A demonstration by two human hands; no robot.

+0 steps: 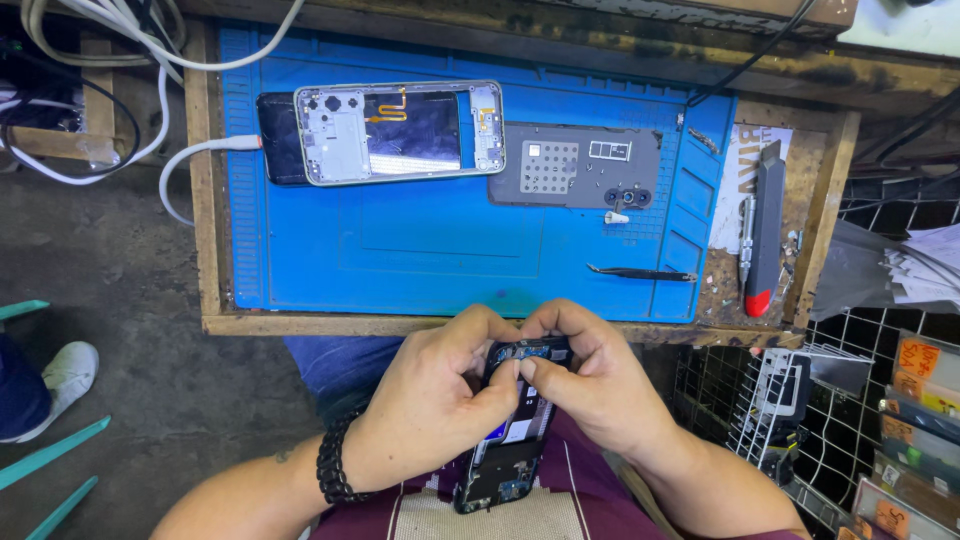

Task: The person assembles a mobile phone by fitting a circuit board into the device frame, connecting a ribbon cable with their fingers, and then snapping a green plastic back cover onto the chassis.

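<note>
Well right of the fingers (520, 368), flat packages (915, 400) with orange labels (918, 358) stand in a wire rack. Up and right of them, a white printed paper (737, 180) lies on the counter (815, 200).

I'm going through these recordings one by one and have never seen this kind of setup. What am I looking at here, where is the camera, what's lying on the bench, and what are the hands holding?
There is no machine: a person works with bare hands, and a camera on their head looks down at them. The left hand, with a dark bead bracelet at the wrist, and the right hand together grip an opened phone over the lap, fingers at its top end. Ahead stands a small wooden table with a blue work mat. On the mat lie another opened phone with a white cable running to that end, a grey back cover and black tweezers. Beside the mat, on the right, lie a utility knife and a screwdriver.
</note>
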